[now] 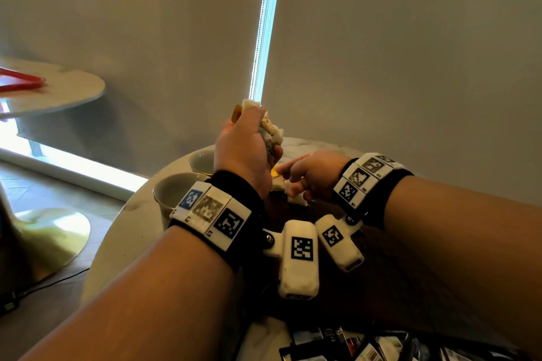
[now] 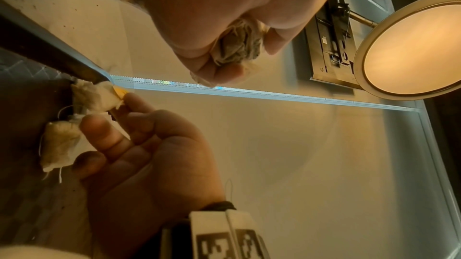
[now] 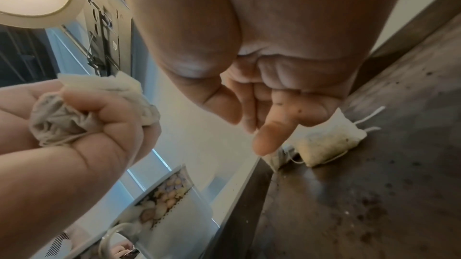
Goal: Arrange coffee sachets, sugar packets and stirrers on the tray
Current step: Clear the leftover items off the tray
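My left hand [image 1: 249, 143] is raised above the table and grips a crumpled bunch of tea bags [image 1: 271, 132], with a yellow tag sticking out at the top. In the left wrist view the bunch [image 2: 239, 48] is squeezed in the fist. My right hand [image 1: 296, 180] is down at the far edge of the dark wooden tray [image 3: 349, 194]. Its index finger [image 3: 265, 141] is straight and touches a small bag at the tray's rim; the thumb stands apart. A flat tea bag [image 3: 329, 145] with white string lies on the tray just beside it. Dark sachets [image 1: 381, 346] lie at the near edge.
Two pale cups [image 1: 173, 193] stand on the round marble table left of the tray; one mug [image 3: 162, 204] has a floral band. The tray's surface is speckled with dark crumbs. A second table with a red object [image 1: 20, 82] stands far left.
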